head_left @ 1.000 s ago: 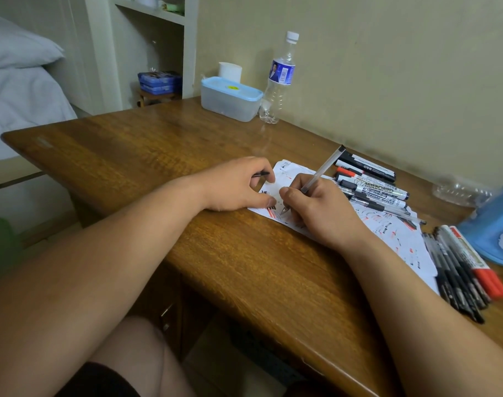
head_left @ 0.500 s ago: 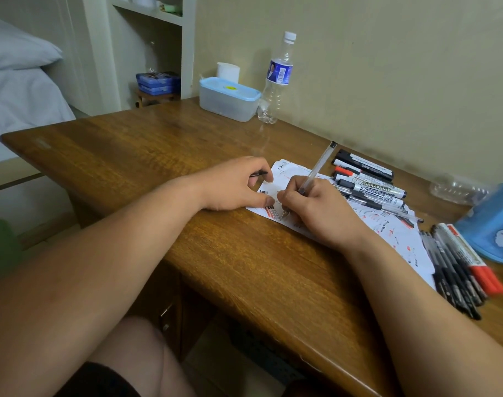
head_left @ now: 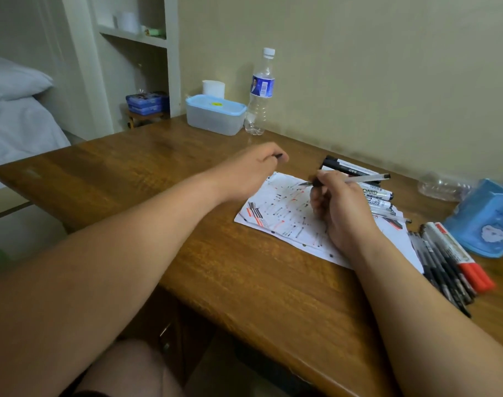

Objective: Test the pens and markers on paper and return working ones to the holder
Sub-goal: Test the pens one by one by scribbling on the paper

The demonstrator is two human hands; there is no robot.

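A clear pen (head_left: pixel 364 179), tip bare, is held level above the paper (head_left: pixel 284 216), which is scribbled red and black. Its black cap (head_left: pixel 279 156) is held apart at left. Markers (head_left: pixel 380 193) lie just beyond the paper.

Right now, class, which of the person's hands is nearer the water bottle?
Left. The left hand, pinching a black cap, is on the near side of the water bottle; the right hand, gripping a pen, is above the paper, farther off and to the bottle's right.

We get free passage over table (head_left: pixel 130 179) at 9 o'clock of paper (head_left: pixel 284 222); markers (head_left: pixel 380 194) block 2, holder (head_left: pixel 488 222) 3, pens (head_left: pixel 445 267) 4; box (head_left: pixel 215 117) at 11, bottle (head_left: pixel 260 96) at 12.
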